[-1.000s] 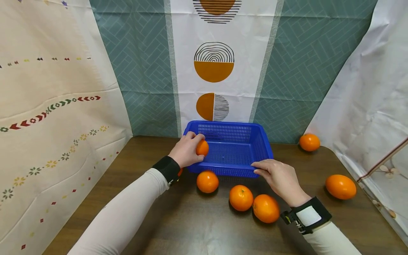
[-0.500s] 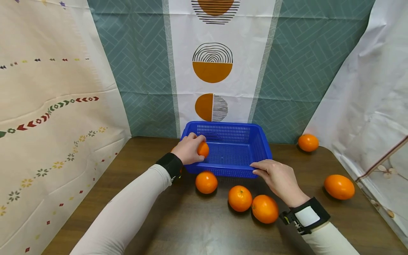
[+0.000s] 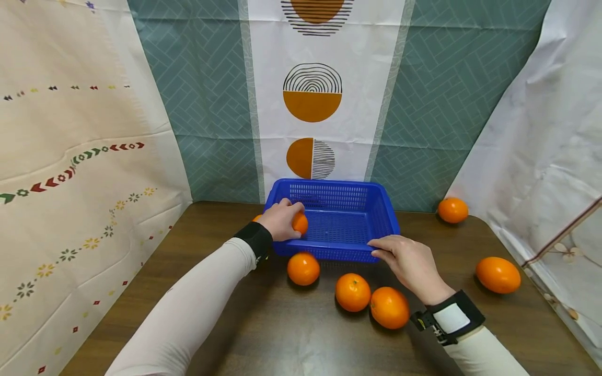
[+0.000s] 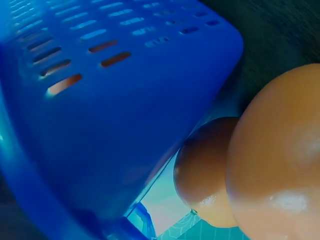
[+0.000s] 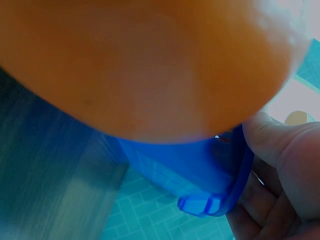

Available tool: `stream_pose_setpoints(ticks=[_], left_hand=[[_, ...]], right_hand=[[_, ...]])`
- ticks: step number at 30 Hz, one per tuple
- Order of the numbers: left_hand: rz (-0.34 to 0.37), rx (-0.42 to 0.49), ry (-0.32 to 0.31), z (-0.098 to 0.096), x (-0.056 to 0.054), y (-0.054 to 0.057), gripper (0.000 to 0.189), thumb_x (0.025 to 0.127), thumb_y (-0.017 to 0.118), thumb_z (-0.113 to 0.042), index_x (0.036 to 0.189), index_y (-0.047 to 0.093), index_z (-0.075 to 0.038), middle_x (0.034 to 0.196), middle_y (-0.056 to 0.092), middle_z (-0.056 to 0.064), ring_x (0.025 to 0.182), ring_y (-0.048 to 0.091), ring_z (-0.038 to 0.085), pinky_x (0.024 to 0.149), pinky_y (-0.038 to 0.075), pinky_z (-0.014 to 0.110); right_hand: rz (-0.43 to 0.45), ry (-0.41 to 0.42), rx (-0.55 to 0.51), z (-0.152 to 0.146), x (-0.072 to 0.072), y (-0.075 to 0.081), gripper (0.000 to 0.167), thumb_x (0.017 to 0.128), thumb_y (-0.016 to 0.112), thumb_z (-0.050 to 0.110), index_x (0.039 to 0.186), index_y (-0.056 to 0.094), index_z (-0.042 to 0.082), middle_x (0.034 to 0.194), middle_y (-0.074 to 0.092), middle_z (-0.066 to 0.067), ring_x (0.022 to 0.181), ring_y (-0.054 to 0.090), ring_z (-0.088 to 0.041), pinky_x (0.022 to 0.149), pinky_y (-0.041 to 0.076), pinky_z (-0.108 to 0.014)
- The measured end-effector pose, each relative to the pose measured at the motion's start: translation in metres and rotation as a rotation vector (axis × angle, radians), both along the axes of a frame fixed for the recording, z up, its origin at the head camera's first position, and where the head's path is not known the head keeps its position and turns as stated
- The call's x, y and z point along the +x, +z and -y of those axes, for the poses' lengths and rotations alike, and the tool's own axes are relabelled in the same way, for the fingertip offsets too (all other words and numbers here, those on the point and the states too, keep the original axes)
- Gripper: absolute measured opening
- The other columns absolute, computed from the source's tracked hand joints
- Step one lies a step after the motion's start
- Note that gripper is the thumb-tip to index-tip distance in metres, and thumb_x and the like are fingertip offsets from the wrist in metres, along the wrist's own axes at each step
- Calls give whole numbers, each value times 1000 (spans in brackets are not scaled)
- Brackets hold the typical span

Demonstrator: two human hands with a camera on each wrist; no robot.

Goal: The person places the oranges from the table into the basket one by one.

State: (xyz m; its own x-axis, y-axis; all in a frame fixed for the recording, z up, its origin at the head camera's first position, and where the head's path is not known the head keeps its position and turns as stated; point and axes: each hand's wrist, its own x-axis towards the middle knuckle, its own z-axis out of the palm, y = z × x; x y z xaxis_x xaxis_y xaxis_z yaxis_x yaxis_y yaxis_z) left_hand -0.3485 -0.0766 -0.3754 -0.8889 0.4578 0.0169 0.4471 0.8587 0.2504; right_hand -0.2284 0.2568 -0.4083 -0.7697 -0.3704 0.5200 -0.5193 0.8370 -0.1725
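Observation:
A blue plastic basket [image 3: 335, 245] with slotted walls stands at the back of the table. My left hand [image 3: 278, 221] grips an orange [image 3: 300, 223] inside its left end, low near the basket's floor. My right hand [image 3: 411, 261] pinches the front rim near the right corner, thumb and fingers on either side. In the right wrist view, the fingers of that hand [image 5: 287, 175] curl at the blue rim [image 5: 244, 167], and a large orange [image 5: 150, 75] fills the top. The left wrist view has the basket's outer wall [image 4: 130, 115], but not the left hand.
In front of the basket lie three oranges: one left [image 3: 303, 269], one middle [image 3: 352, 292], one right [image 3: 390, 308]. Two more sit on the right side, one far [image 3: 453, 210], one nearer [image 3: 498, 275]. Another orange [image 3: 257, 218] peeks out behind the left hand. Cloth hangs behind the table [image 3: 282, 339].
My left hand has moved slightly right and down with the orange in the basket. An orange left of the basket shows behind that hand. My right hand keeps its hold on the rim.

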Motion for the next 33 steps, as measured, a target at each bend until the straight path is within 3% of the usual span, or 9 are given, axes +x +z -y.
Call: stream_pose_setpoints(ticks=[7, 15, 33], left_hand=[[29, -36, -15, -3, 0, 3, 57, 94, 89, -29, 143, 63, -14, 134, 58, 21, 114, 62, 39, 102, 58, 53], [71, -74, 0, -5, -14, -6, 59, 93, 90, -31, 144, 64, -17, 133, 60, 18, 109, 64, 36, 102, 59, 52], [127, -92, 31, -10, -17, -8, 59, 95, 90, -30, 146, 64, -17, 136, 60, 18, 111, 65, 35, 107, 58, 55]], right_hand=[[-5, -3, 5, 0, 0, -1, 23, 96, 87, 15, 119, 85, 13, 110, 83, -4, 100, 80, -26, 80, 66, -51], [1, -5, 5, 0, 1, -1, 23, 96, 87, 15, 119, 85, 13, 110, 83, -4, 100, 80, -27, 81, 66, -51], [-18, -3, -3, 1, 0, -2, 24, 96, 87, 14, 119, 85, 12, 111, 83, -6, 101, 80, -28, 81, 66, -52]])
